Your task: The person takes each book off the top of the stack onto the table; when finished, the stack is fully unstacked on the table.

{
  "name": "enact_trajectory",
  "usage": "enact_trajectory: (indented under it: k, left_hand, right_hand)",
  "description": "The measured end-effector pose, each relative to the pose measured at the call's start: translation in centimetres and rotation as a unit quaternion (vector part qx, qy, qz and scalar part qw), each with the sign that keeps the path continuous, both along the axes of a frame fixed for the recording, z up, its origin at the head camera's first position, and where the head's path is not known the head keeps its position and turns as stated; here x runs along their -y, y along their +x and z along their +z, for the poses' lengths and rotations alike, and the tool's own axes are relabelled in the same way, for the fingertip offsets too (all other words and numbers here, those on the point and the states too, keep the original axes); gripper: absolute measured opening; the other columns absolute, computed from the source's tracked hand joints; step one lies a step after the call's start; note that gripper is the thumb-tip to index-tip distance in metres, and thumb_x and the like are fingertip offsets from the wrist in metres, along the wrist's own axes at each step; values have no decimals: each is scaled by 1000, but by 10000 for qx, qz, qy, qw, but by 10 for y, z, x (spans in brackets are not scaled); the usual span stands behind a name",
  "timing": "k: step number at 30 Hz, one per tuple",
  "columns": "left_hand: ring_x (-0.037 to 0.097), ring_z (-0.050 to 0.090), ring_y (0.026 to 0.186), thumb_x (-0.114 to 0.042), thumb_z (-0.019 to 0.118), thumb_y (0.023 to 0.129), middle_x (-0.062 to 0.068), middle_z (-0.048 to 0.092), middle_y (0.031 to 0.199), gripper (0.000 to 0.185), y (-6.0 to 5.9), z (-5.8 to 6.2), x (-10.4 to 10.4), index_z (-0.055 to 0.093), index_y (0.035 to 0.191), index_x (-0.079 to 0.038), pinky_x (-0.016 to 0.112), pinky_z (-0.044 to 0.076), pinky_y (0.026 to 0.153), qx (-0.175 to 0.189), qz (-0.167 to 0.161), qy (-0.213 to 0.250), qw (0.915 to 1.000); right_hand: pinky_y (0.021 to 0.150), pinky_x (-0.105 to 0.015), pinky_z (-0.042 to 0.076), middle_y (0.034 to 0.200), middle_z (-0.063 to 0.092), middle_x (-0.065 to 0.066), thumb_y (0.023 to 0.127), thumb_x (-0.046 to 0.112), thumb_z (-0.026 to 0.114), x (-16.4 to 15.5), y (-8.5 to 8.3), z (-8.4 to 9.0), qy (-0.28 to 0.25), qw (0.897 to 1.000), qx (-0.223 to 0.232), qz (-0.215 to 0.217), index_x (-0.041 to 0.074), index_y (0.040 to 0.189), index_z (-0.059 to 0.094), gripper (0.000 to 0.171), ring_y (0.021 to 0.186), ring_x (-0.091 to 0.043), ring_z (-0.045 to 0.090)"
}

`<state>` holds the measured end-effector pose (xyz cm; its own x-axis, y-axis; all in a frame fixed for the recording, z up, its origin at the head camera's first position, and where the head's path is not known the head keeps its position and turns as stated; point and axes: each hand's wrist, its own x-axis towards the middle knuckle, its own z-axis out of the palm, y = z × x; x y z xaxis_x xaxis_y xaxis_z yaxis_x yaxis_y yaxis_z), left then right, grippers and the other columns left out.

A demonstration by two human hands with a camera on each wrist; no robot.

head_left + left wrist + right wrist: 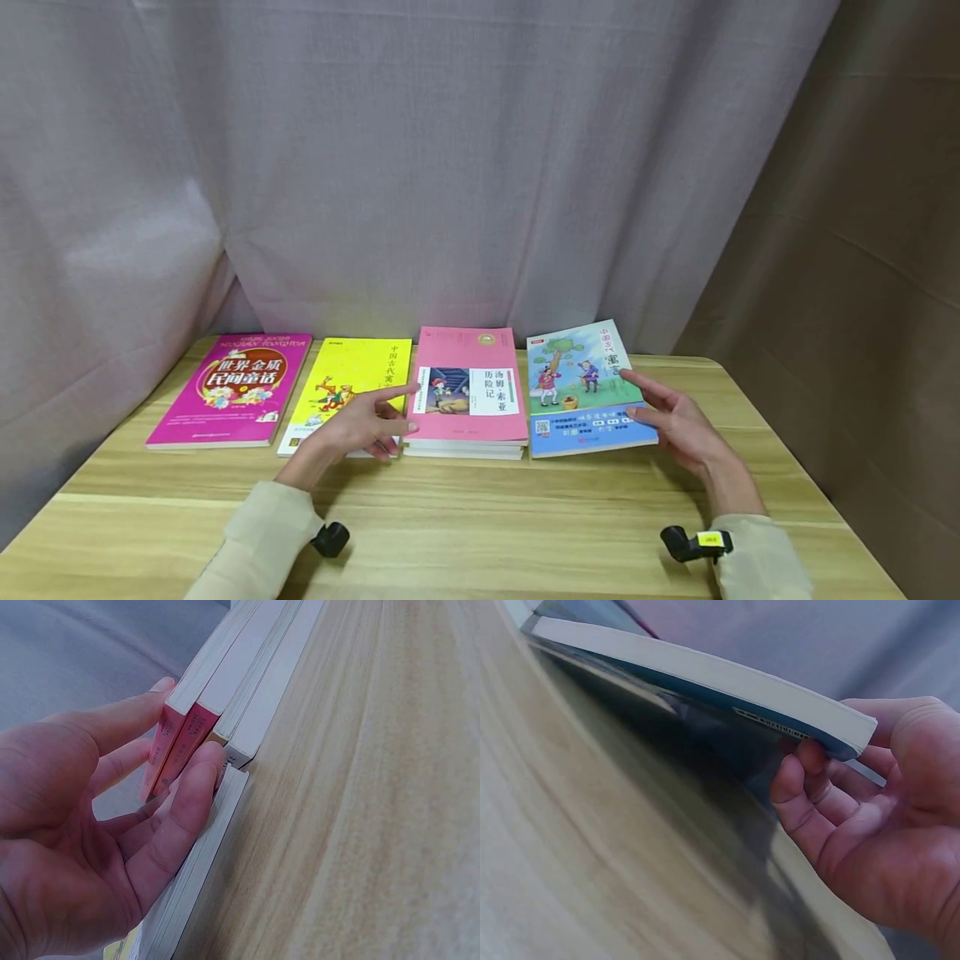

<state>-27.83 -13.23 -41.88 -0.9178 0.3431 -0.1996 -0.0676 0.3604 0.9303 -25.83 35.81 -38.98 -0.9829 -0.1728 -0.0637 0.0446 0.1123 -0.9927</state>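
My right hand [686,429] grips the right side of a blue-green picture-cover book [573,379]. In the right wrist view that book [705,675] is tilted, its near side raised above the tabletop, with fingers [799,795] curled beneath it. Its back cover with a barcode shows from below. My left hand [360,429] rests at the left side of a stack topped by a pink book [468,354]. In the left wrist view its extended fingers [191,795] lie along the stacked spines [176,739]. This hand partly covers a yellow book [337,367].
A magenta book [225,392] lies flat at the far left of the wooden table [480,517]. Grey curtain [420,167] hangs behind the table, and darker cloth [862,275] hangs along the right. The yellow book sits close against the stack's left side.
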Motion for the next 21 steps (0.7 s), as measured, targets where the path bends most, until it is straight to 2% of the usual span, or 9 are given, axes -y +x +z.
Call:
enact_trajectory:
  k: [4, 7, 13, 17, 21]
  left_hand:
    - [23, 67, 70, -22, 80, 96, 15, 61, 108, 73, 1, 1, 0, 47, 161, -30, 32, 62, 63, 10, 18, -15, 10000]
    - [24, 67, 71, -22, 80, 96, 15, 61, 108, 73, 1, 1, -1, 47, 161, -30, 32, 62, 63, 7, 26, -23, 10000]
    - [23, 67, 71, -23, 80, 96, 15, 61, 108, 73, 1, 2, -2, 47, 161, -31, 32, 62, 63, 7, 42, -47, 10000]
    - [23, 68, 71, -23, 80, 96, 15, 61, 108, 73, 1, 2, -2, 47, 161, -30, 32, 62, 63, 6, 37, -50, 10000]
    - [23, 68, 71, -22, 79, 96, 15, 62, 108, 73, 1, 1, -1, 47, 161, -30, 32, 62, 63, 2, 32, -39, 10000]
  right_hand:
    - [88, -30, 64, 135, 60, 12, 102, 10, 69, 3, -2, -5, 150, 9998, 129, 22, 18, 165, 39, 70, 105, -11, 74]
    - [89, -29, 63, 147, 55, 1, 102, 11, 70, 5, -3, -7, 272, 9994, 204, -11, 19, 165, 39, 71, 106, -10, 73]
    - [90, -28, 63, 169, 30, -26, 104, 10, 66, 10, -5, -11, 548, 9978, 365, 64, 12, 167, 30, 73, 107, -9, 71]
    - [90, -28, 63, 170, 24, -30, 105, 9, 63, 13, -6, -12, 757, 9960, 466, 104, 9, 168, 26, 73, 108, -10, 69]
    - [87, -27, 63, 168, 27, -32, 105, 7, 61, 15, -6, -13, 1084, 9929, 481, 70, 8, 168, 28, 71, 106, -13, 69]
